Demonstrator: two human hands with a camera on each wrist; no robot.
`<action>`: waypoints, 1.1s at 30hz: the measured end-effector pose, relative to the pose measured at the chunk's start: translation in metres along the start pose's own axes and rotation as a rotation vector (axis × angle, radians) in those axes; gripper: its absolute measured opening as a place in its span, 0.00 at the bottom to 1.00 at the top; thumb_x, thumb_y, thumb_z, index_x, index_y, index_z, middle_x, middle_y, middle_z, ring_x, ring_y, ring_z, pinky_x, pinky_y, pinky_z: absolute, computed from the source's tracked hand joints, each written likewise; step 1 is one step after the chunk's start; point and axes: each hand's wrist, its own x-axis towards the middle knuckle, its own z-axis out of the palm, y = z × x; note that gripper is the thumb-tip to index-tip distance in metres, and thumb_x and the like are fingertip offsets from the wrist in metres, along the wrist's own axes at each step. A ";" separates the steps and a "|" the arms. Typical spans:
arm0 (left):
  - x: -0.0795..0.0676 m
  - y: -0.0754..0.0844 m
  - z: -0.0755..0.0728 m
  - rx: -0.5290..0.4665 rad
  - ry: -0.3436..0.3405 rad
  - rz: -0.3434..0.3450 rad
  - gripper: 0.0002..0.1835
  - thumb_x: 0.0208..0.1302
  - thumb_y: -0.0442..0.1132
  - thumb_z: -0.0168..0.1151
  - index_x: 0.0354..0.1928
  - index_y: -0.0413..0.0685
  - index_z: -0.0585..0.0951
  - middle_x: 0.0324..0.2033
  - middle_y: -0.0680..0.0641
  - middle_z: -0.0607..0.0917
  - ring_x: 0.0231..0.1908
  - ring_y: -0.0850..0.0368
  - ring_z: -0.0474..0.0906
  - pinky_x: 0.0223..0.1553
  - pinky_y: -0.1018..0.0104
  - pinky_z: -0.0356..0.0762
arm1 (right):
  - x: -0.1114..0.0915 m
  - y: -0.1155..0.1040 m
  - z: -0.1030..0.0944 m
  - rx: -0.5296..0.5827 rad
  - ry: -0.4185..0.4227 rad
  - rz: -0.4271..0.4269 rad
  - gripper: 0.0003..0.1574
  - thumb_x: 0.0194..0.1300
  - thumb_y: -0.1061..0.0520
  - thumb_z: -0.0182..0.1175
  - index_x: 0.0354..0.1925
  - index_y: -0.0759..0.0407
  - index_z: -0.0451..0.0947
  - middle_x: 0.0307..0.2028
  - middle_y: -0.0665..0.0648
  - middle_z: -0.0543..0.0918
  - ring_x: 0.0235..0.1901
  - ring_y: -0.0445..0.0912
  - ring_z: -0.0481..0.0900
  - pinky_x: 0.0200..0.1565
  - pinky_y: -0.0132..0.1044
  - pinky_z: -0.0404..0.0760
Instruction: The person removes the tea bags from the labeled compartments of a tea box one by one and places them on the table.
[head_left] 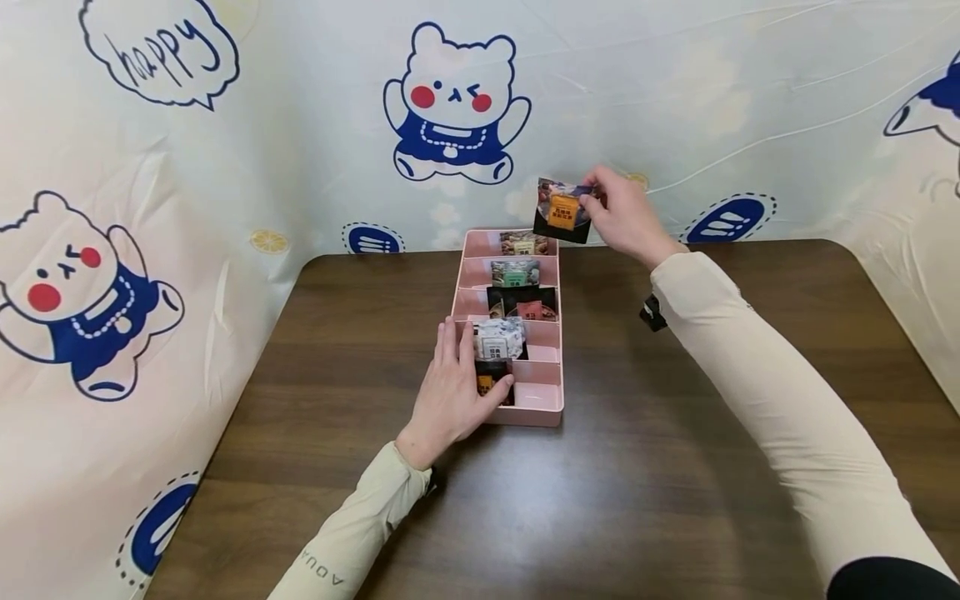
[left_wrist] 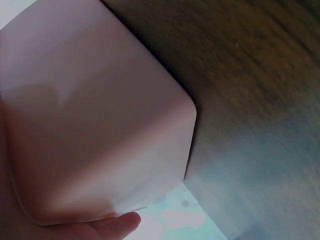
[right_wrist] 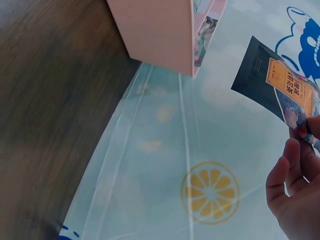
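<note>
Above the far end of a long pink divided box (head_left: 538, 417), my right hand (head_left: 626, 218) pinches a small black sachet (head_left: 564, 212) with an orange label by its edge. The right wrist view shows that sachet (right_wrist: 275, 82) tilted, clear of the box. My left hand (head_left: 450, 396) rests on the near left side of the box, fingers straight along the rim, thumb reaching over the nearest compartment. Under the thumb, a dark sachet with an orange label (head_left: 486, 383) is partly covered. In the left wrist view, the thumb (left_wrist: 125, 225) lies at the rim.
Other compartments hold a white patterned sachet (head_left: 498, 340), a black one with a red label (head_left: 525, 305), a green-labelled one (head_left: 515, 273) and a brownish one (head_left: 523, 243). The box stands on a brown wooden table (head_left: 360, 333), its far end near a printed cloth backdrop (head_left: 315, 150).
</note>
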 end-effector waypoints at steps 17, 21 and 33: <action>-0.001 -0.001 0.001 -0.010 -0.008 -0.020 0.52 0.60 0.71 0.48 0.75 0.42 0.49 0.75 0.34 0.46 0.74 0.36 0.44 0.67 0.43 0.59 | -0.027 0.054 -0.003 -0.017 -0.020 0.126 0.19 0.73 0.58 0.46 0.55 0.67 0.70 0.43 0.67 0.77 0.36 0.54 0.72 0.34 0.39 0.69; -0.001 0.000 0.001 -0.012 -0.005 -0.018 0.52 0.60 0.71 0.48 0.75 0.42 0.49 0.75 0.34 0.46 0.74 0.35 0.45 0.67 0.43 0.60 | -0.031 0.069 0.008 -0.079 -0.053 0.141 0.17 0.71 0.61 0.46 0.52 0.69 0.71 0.39 0.68 0.78 0.33 0.55 0.73 0.31 0.39 0.68; 0.000 -0.001 0.001 -0.003 0.030 0.005 0.52 0.60 0.70 0.50 0.75 0.40 0.51 0.74 0.31 0.48 0.74 0.34 0.47 0.66 0.42 0.63 | -0.035 0.086 0.041 -0.082 -0.251 0.285 0.20 0.73 0.58 0.45 0.57 0.67 0.67 0.42 0.67 0.76 0.35 0.54 0.73 0.35 0.43 0.71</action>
